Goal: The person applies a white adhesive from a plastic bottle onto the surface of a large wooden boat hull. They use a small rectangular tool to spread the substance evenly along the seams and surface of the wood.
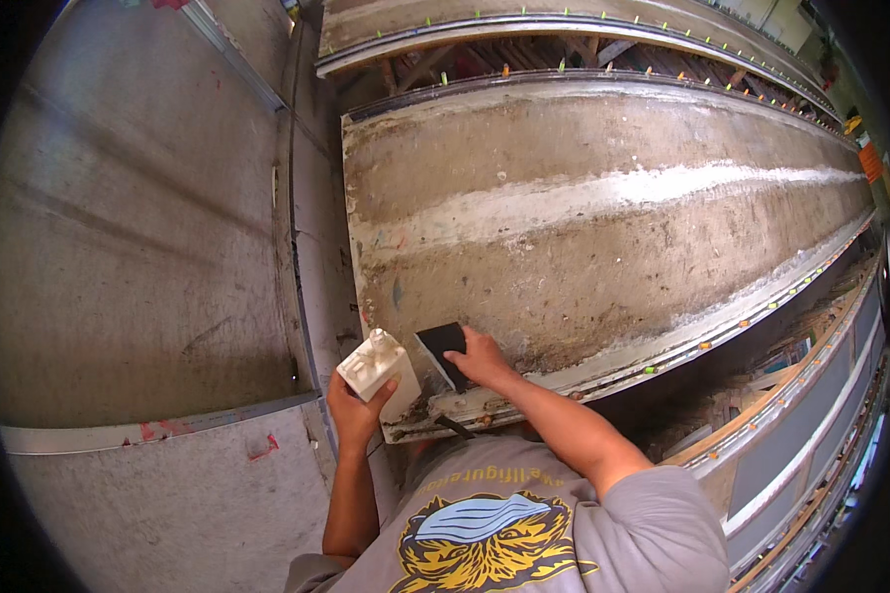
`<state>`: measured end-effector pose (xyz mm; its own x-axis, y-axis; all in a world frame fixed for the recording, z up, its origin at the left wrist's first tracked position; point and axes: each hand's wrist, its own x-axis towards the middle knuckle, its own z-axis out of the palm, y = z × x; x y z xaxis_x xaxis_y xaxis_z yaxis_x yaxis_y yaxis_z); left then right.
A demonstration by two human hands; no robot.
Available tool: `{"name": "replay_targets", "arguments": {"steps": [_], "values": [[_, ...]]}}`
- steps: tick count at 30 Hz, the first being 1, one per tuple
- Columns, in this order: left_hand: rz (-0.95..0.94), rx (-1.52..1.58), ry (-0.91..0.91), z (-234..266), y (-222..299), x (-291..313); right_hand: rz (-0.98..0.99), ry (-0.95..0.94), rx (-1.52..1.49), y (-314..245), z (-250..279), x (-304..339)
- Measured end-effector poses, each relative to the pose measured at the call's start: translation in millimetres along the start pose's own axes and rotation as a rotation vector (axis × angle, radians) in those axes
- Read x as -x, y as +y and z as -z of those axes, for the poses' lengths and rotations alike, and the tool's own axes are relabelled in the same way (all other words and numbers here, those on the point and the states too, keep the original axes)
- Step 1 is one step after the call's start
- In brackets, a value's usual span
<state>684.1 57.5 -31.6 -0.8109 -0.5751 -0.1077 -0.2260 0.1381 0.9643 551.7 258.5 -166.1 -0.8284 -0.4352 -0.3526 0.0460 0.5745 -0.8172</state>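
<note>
left hand (358,407): grips white plastic jug (378,368) | right hand (480,358): presses black pad (442,351) on long grey soiled mould (603,227) | floor (129,247): concrete

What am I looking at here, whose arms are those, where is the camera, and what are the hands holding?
This is one picture from a wide fisheye camera worn on a person's head, looking down, so straight edges bend near the rim. The two bare forearms rising from the bottom edge are that person's own, above a grey printed shirt. The left hand holds a small white plastic container. The right hand presses a dark flat pad, perhaps a sponge or sanding block, against the near end of a long, stained concrete-coloured mould. A pale stripe runs along the mould. A similar long form lies behind it, and grey panels stand to the left.
</note>
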Motion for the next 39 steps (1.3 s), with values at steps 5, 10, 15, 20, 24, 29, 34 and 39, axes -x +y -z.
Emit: {"name": "replay_targets", "arguments": {"steps": [5, 10, 15, 20, 24, 29, 34, 39], "values": [[0.045, -0.041, -0.001, 16, -9, -4, -0.24, 0.179, 0.021, 36, 64, -3], [0.055, 0.145, -0.042, 12, -2, -17, -0.076, 0.455, 0.101, 100, 147, 9], [0.044, 0.196, -0.059, 13, -6, -25, -0.032, 0.206, 0.018, -3, 21, 15], [0.09, 0.193, -0.079, 26, -7, -31, -0.083, 0.306, 0.066, 16, 19, 17], [0.053, 0.274, -0.102, 28, -4, -32, -0.172, 0.576, 0.14, 104, 140, 30], [0.022, 0.239, -0.129, 20, -7, -32, -0.12, 0.527, 0.188, 87, 116, 26], [0.031, 0.201, -0.137, 8, 0, -29, -0.131, 0.271, 0.065, 65, 53, 30], [0.023, 0.224, -0.185, -9, 5, -30, -0.189, 0.538, 0.04, 162, 177, 48]]}}
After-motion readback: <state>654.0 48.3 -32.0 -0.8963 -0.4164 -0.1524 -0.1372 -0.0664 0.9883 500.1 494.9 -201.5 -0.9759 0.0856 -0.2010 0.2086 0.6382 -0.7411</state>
